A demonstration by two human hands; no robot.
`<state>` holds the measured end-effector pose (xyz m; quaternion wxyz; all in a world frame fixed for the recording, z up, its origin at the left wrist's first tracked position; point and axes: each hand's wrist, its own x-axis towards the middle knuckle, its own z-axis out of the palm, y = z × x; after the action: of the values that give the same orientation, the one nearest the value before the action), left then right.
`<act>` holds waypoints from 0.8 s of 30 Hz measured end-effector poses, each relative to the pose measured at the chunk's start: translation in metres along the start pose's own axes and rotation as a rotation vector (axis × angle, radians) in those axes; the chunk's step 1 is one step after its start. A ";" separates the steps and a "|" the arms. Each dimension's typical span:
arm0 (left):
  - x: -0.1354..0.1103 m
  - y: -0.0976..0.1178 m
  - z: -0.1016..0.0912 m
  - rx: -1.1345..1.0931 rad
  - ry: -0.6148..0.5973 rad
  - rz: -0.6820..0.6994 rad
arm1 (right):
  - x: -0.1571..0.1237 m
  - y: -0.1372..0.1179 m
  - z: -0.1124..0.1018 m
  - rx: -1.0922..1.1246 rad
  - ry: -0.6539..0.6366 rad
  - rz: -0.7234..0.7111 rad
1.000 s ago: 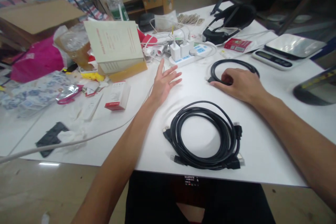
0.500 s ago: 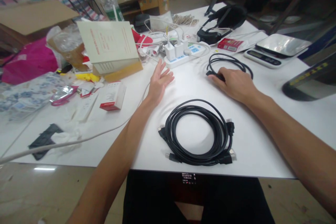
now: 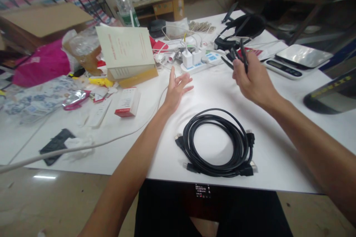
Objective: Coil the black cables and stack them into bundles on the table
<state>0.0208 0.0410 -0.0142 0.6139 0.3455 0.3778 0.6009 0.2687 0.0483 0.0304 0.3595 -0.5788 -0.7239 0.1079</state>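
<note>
My right hand (image 3: 251,79) is raised above the white table (image 3: 278,155), its fingers closed on a small black cable (image 3: 239,54) that sticks up past the knuckles. My left hand (image 3: 177,87) rests on the table with fingers spread and holds nothing. Near the table's front edge lies a large coil of black cables (image 3: 218,143) with several plugs at its rim, between my two forearms.
A white power strip (image 3: 198,62) with chargers sits behind my left hand. A book (image 3: 126,53), a small red and white box (image 3: 127,102), a black headset (image 3: 244,27), a kitchen scale (image 3: 299,59) and packaging clutter at the left fill the rest.
My right hand has lifted the small black cable off the table, where it lay as a loop. The left hand has stayed in place, open.
</note>
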 end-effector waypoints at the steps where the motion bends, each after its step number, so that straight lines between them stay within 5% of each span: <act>1: -0.001 0.001 0.001 0.001 -0.002 -0.001 | 0.009 -0.012 0.001 0.032 0.027 -0.037; 7: 0.003 0.000 -0.002 0.017 -0.058 -0.015 | 0.044 -0.075 0.040 0.008 -0.160 -0.198; 12: 0.013 -0.003 -0.010 0.054 -0.090 -0.019 | 0.047 -0.088 0.068 -0.030 -0.328 -0.308; 19: 0.006 0.009 -0.007 0.096 -0.204 -0.116 | 0.067 -0.070 0.029 0.213 -0.379 -0.176; 21: 0.004 0.011 -0.006 0.112 -0.221 -0.130 | 0.070 -0.070 0.013 0.279 -0.294 -0.094; 24: 0.001 0.013 -0.005 0.126 -0.221 -0.144 | 0.078 -0.071 -0.011 0.456 0.001 -0.022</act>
<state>0.0100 0.0428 -0.0051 0.6705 0.4194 0.3686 0.4885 0.2167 0.0952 0.1099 0.4826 -0.4748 -0.6868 0.2645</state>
